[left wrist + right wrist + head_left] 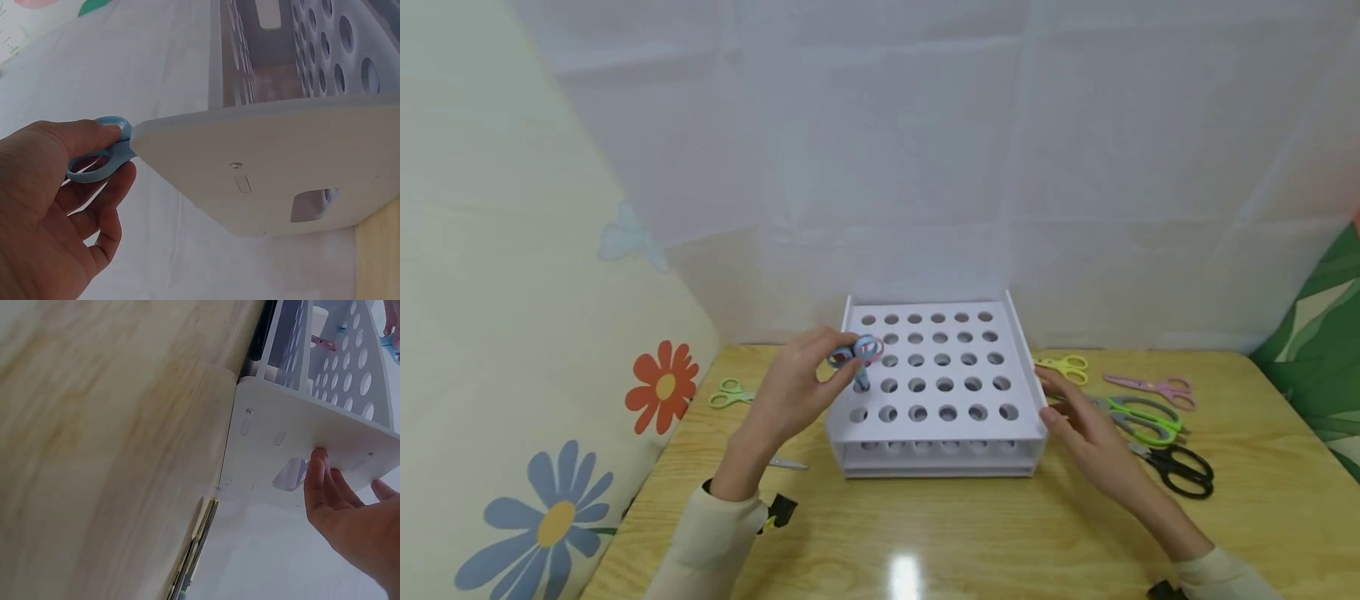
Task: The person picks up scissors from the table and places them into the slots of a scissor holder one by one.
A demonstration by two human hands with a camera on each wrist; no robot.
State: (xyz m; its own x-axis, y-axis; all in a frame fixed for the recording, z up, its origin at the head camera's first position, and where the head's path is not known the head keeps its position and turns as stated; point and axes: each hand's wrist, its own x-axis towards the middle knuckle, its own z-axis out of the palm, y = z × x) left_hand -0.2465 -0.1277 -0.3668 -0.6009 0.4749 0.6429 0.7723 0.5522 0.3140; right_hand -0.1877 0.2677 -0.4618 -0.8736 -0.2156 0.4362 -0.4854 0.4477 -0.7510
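My left hand [793, 387] pinches a pair of light blue scissors [120, 150] by the handle loops between thumb and fingers. The scissors stand upright over the left column of holes in a white rack [940, 429], blades down in a hole near the front. A pinkish edge shows beside the blue loops. On the other side, my right hand [1093, 446] rests its fingertips on the outside of the rack's right side panel [262, 440], near a cutout. Inside the rack, a pink piece [323, 342] shows in the right wrist view.
Right of the rack lie yellow scissors [1067, 367], pink scissors [1165, 389], green-and-grey scissors [1150, 421] and black-handled scissors [1183, 471]. Green scissors [730, 393] lie to the left; a metal blade [788, 463] shows by the left wrist. White cloth [880, 167] hangs behind the wooden table [985, 533].
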